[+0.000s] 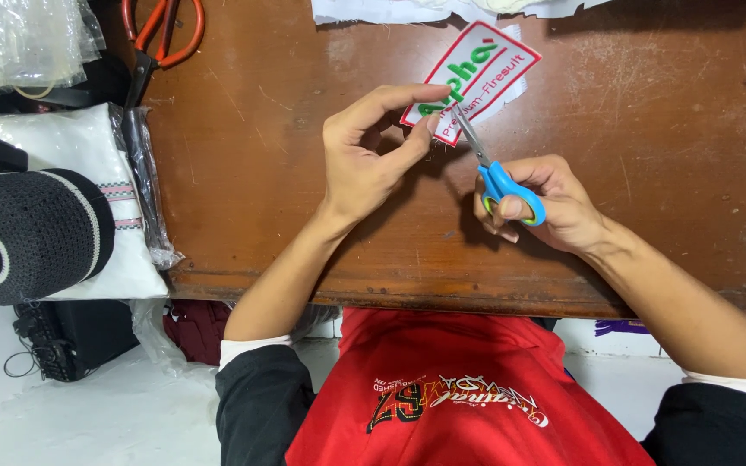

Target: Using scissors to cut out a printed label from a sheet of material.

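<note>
At the far left we see crinkled clear plastic bags [19,39], and below them a round black knitted cap [28,235] with a white band, lying on a folded white cloth [88,147]. Just to the right, large scissors with orange handles [161,39] lie at the far edge of the worn, scratched brown wooden table [243,173]. Near the middle, our left hand [364,151] pinches the lower corner of an embroidered patch [477,78] between thumb and forefinger. The patch is a stiff white parallelogram with a red border and green and red stitching; its long axis runs from near left to far right. Our right hand [546,203] is clenched through the blue plastic loops of small scissors [489,168]. Their thin metal blades point far and left, and they seem to touch the patch edge, though we cannot tell exactly.
</note>
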